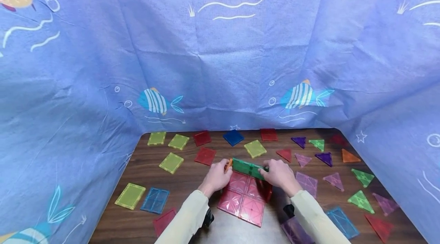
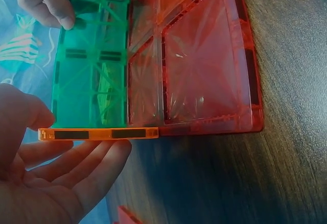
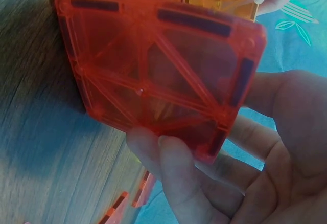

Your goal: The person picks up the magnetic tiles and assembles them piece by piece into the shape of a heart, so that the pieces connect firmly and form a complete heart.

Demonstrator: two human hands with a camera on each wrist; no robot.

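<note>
A large pinkish-red magnetic tile lies flat on the table between the hands. Along its far edge stands a green magnetic tile. At the far left corner my left hand pinches an upright orange magnetic tile, thumb on one side and fingers on the other. My right hand grips the green tile's right end, with the thumb over its near face. A smaller red magnetic tile stands at the base's right side, and right fingertips touch its edge. The right thumb tip is hidden in the right wrist view.
Loose tiles lie around: yellow squares and a blue square at left, red squares behind, purple and green triangles at right. A patterned blue cloth hangs behind the table.
</note>
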